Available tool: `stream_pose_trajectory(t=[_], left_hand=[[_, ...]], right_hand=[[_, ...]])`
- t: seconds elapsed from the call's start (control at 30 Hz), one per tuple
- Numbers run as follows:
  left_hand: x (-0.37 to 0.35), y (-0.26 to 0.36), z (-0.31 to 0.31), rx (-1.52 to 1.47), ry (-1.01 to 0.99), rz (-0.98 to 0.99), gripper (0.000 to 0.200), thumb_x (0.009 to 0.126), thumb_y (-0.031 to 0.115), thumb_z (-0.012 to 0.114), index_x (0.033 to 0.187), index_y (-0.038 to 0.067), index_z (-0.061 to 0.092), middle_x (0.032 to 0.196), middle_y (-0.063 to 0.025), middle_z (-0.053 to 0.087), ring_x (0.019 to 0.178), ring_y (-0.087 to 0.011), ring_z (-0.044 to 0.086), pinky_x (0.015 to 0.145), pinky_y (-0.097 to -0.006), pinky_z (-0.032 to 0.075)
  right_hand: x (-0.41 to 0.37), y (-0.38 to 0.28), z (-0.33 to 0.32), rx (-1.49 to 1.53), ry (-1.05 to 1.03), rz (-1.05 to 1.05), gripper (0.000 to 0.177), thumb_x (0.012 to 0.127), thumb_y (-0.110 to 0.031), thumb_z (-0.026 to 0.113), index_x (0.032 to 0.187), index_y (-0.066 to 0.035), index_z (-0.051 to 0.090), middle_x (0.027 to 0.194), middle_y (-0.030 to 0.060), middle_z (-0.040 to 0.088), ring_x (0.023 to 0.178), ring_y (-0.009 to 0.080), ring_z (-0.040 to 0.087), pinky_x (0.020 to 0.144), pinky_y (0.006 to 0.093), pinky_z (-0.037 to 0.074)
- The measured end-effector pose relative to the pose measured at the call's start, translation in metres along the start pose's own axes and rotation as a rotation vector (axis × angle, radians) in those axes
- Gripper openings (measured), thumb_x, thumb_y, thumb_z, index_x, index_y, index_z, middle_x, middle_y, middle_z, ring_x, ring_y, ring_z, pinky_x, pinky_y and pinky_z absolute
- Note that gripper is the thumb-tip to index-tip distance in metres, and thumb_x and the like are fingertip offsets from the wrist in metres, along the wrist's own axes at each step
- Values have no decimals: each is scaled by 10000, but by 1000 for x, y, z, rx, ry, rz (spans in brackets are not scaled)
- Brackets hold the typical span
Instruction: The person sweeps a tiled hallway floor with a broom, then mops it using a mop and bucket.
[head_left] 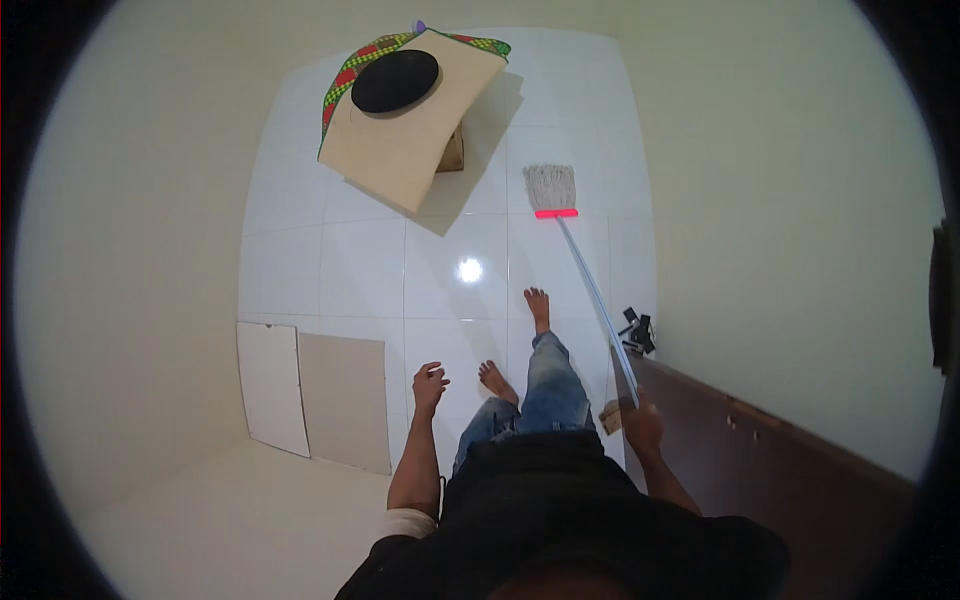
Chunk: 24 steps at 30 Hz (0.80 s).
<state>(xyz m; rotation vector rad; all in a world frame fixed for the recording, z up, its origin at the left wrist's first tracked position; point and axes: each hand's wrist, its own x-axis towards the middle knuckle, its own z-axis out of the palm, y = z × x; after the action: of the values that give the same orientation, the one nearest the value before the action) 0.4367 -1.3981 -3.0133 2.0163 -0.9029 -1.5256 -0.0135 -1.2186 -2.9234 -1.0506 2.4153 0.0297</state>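
Observation:
My right hand point(642, 425) is closed round the upper end of a mop's pale metal handle point(597, 295). From there the handle slants forward to a red clamp point(556, 213), and the grey string mop head point(550, 187) lies spread on the white tiles. My left hand point(430, 388) hangs over the floor beside my left foot, its fingers loosely bent and apart, holding nothing.
A beige board point(400, 150) with a black round object point(396, 82) and patterned cloth point(345, 85) stands ahead. Two flat panels point(344, 400) lie at the left. A brown wooden panel point(760, 450) and black items point(638, 330) are at the right.

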Motion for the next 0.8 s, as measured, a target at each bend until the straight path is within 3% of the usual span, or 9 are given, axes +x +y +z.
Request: stream_pose_trajectory(t=[0.1, 0.17, 0.2, 0.23, 0.33, 0.4, 0.43, 0.7, 0.8], left_hand=[[-28, -91, -38, -47, 40, -166, 275, 869, 177, 588, 1114, 52, 607, 906, -101, 652, 735, -203, 687, 566, -295, 516], [-51, -140, -60, -71, 78, -278, 255, 861, 172, 587, 1077, 42, 619, 866, -103, 655, 707, -204, 691, 518, -291, 513], [-62, -158, -71, -66, 72, -353, 242, 863, 184, 584, 1058, 44, 618, 862, -100, 653, 698, -204, 687, 511, -295, 510], [-74, -170, -80, -61, 66, -427, 232, 865, 196, 581, 1039, 46, 616, 858, -97, 650, 689, -204, 683, 504, -300, 506], [-102, -195, -90, 24, 38, -496, 251, 870, 226, 576, 1041, 44, 601, 856, -91, 649, 679, -207, 675, 507, -300, 503], [-104, -193, -89, -31, 19, -474, 272, 863, 237, 583, 1069, 59, 587, 886, -85, 635, 715, -214, 673, 553, -314, 508], [-100, -191, -85, -90, -1, -447, 296, 857, 247, 589, 1096, 73, 573, 916, -80, 622, 751, -221, 671, 598, -329, 514], [-50, -49, -34, -168, 35, -174, 305, 901, 186, 542, 1186, 80, 564, 997, -103, 640, 805, -219, 676, 661, -324, 517], [-45, -14, -14, -41, 21, -145, 328, 906, 165, 543, 1223, 82, 558, 990, -108, 649, 832, -220, 682, 683, -317, 525]], right_hand=[[-80, 39, -8, 69, 33, -60, 506, 807, -140, 616, 1299, -101, 508, 870, 227, 644, 774, 368, 652, 670, 472, 510], [-126, 43, -33, 559, -329, 300, 487, 794, -159, 702, 1245, -82, 536, 790, 144, 638, 669, 224, 635, 576, 364, 498], [-138, 62, -14, 904, -437, 380, 602, 737, -96, 790, 1275, -115, 520, 670, 53, 541, 482, 120, 519, 387, 275, 408], [-155, 50, -27, 946, -514, 344, 505, 818, -207, 736, 1259, -99, 514, 668, 41, 542, 471, 109, 502, 380, 268, 377], [-174, 109, 34, 1189, -688, 385, 379, 867, -302, 661, 1139, -49, 585, 701, 76, 595, 518, 174, 562, 445, 337, 431], [-168, 153, 111, 629, -398, 45, 340, 882, -339, 589, 986, -20, 642, 775, 150, 649, 643, 290, 637, 590, 418, 491], [-165, 84, 49, 211, -357, 158, 298, 857, -285, 586, 914, -3, 664, 861, 229, 658, 811, 373, 653, 751, 460, 494], [-99, 48, 110, 465, 1, 108, 319, 833, -297, 616, 1036, -51, 644, 861, 214, 666, 878, 409, 639, 803, 456, 497], [-40, -23, 37, 552, -80, 194, 343, 867, -261, 592, 1165, -91, 584, 901, 201, 667, 879, 384, 642, 788, 438, 502]])
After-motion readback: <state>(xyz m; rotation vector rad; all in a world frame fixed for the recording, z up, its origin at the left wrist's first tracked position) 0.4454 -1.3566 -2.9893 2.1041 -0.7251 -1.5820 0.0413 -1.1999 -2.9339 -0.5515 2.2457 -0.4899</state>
